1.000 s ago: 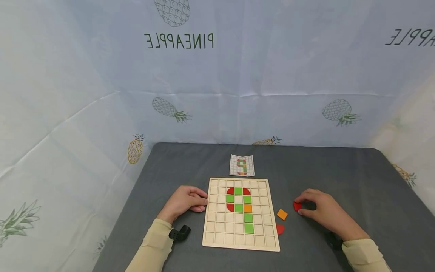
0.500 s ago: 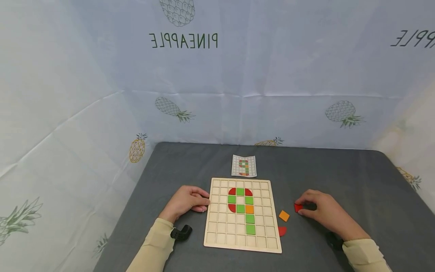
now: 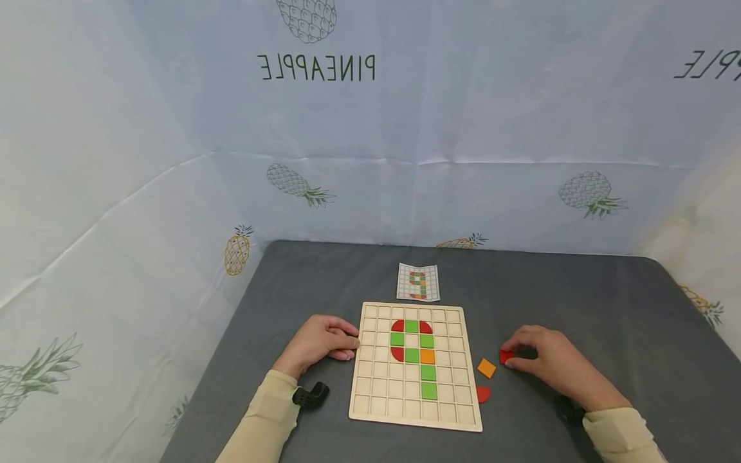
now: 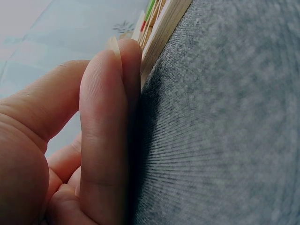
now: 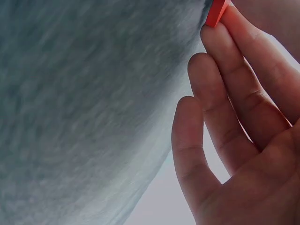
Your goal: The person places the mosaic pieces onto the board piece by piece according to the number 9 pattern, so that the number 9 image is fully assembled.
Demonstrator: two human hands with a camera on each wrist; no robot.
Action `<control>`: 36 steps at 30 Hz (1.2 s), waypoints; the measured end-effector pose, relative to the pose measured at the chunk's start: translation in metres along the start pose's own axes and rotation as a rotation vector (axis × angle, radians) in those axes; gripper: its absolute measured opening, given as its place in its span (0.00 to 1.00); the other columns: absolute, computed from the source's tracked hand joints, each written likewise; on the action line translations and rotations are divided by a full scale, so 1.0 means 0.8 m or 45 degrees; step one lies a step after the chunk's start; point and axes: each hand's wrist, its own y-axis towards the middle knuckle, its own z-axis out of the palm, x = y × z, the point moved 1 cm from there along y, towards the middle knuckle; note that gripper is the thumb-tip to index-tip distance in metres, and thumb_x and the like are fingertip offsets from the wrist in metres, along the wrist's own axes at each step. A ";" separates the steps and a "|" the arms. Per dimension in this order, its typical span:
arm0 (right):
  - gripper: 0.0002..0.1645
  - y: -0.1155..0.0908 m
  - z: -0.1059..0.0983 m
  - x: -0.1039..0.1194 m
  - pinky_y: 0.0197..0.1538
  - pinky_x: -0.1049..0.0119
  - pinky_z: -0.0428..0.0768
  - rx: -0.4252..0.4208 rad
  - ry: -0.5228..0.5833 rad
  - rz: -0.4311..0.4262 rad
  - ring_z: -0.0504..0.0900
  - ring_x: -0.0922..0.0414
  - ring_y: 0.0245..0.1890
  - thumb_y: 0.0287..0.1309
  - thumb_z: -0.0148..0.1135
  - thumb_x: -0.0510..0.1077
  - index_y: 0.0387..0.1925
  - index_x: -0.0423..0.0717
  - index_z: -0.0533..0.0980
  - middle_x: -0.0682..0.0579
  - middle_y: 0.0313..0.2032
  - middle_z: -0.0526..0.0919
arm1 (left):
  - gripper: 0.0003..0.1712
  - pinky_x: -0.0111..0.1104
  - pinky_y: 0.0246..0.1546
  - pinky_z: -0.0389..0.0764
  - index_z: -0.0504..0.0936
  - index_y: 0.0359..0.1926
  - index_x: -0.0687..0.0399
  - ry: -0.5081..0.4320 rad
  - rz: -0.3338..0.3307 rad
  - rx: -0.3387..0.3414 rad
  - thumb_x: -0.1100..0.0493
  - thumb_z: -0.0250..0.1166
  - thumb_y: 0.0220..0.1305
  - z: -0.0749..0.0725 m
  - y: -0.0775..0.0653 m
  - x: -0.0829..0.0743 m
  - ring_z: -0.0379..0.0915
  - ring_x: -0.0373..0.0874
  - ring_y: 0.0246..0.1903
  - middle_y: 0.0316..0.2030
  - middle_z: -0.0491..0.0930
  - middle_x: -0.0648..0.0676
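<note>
My right hand pinches a small red tile between thumb and fingertips, low over the dark table to the right of the wooden grid board. Its full shape is covered by the fingers; in the right wrist view the red tile's edge shows at the fingertips. My left hand rests on the table with loosely bent fingers, fingertips right at the board's left edge. Green, red and orange tiles on the board form a loop with a green tail. In the left wrist view the board's side lies just past the fingertips.
An orange square tile and a red rounded tile lie by the board's right edge. Behind the board lies a printed pattern card. A pineapple-print curtain hangs beyond the table.
The head view has shifted slightly, so the board and card appear a little farther right. Both hands keep nearly the same pose; the red tile stays in the right hand's fingertips.
</note>
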 end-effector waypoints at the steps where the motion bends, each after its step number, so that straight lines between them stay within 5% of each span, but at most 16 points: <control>1: 0.11 0.000 0.000 0.002 0.49 0.57 0.88 0.000 0.001 -0.004 0.84 0.60 0.46 0.58 0.82 0.51 0.41 0.68 0.88 0.66 0.43 0.86 | 0.17 0.36 0.36 0.94 0.91 0.48 0.58 0.002 0.000 -0.001 0.58 0.83 0.59 0.000 0.000 0.000 0.91 0.42 0.30 0.33 0.92 0.55; 23: 0.13 -0.003 0.024 0.105 0.40 0.71 0.82 0.028 0.054 -0.207 0.78 0.65 0.42 0.56 0.85 0.50 0.40 0.69 0.89 0.73 0.40 0.82 | 0.17 0.36 0.37 0.94 0.91 0.48 0.58 -0.003 -0.015 -0.001 0.57 0.83 0.60 -0.002 -0.002 -0.003 0.91 0.43 0.30 0.33 0.92 0.55; 36: 0.11 -0.005 0.047 0.144 0.42 0.69 0.83 0.103 0.038 -0.407 0.78 0.70 0.41 0.57 0.84 0.49 0.39 0.70 0.89 0.76 0.38 0.82 | 0.18 0.35 0.36 0.93 0.91 0.48 0.58 -0.016 -0.020 0.003 0.58 0.83 0.59 0.000 -0.002 -0.004 0.91 0.41 0.29 0.33 0.92 0.56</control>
